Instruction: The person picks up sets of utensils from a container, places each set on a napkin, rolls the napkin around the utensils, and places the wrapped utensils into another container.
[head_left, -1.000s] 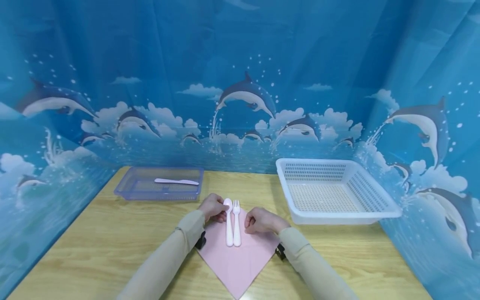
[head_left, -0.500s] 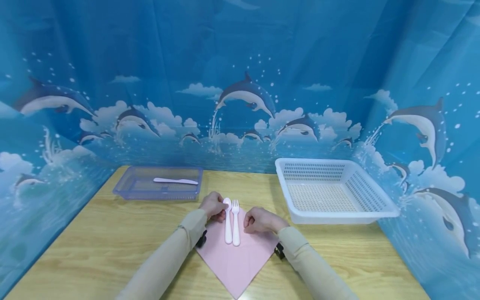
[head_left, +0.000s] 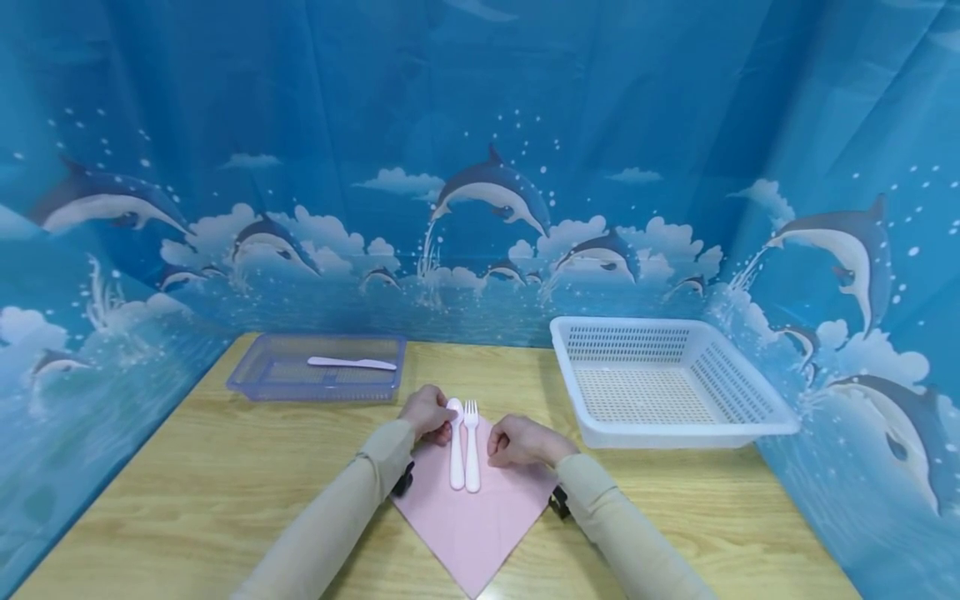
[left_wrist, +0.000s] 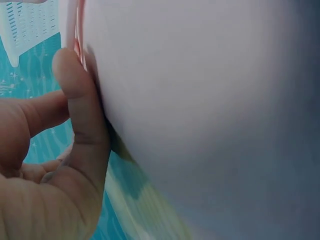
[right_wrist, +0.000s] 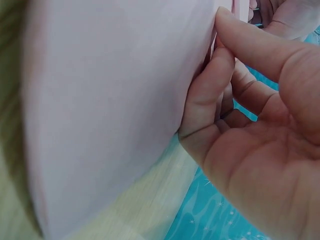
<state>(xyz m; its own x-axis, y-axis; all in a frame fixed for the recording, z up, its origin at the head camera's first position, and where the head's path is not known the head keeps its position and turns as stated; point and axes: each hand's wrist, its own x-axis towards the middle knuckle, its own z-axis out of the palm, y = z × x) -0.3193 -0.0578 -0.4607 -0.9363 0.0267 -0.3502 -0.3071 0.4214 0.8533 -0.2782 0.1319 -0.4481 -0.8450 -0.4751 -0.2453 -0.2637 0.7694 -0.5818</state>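
A pink napkin (head_left: 480, 533) lies cornerwise on the table, one corner toward the person. On it a pale pink plastic spoon (head_left: 456, 458) and fork (head_left: 472, 454) lie side by side, handles toward the person. My left hand (head_left: 429, 414) pinches the napkin's upper left edge, fingertips right at the spoon's bowl. The upper right edge is pinched between thumb and finger of my right hand (head_left: 525, 442), just right of the fork. In the left wrist view the thumb (left_wrist: 82, 95) lies along the napkin; in the right wrist view the thumb (right_wrist: 250, 42) meets the bent forefinger at its edge.
At the back left stands a shallow purple basket (head_left: 318, 392) with a pale pink plastic knife (head_left: 351, 363) in it. A larger white basket (head_left: 675, 430) stands at the back right. A blue dolphin-print curtain (head_left: 337, 167) encloses the wooden table (head_left: 187, 492).
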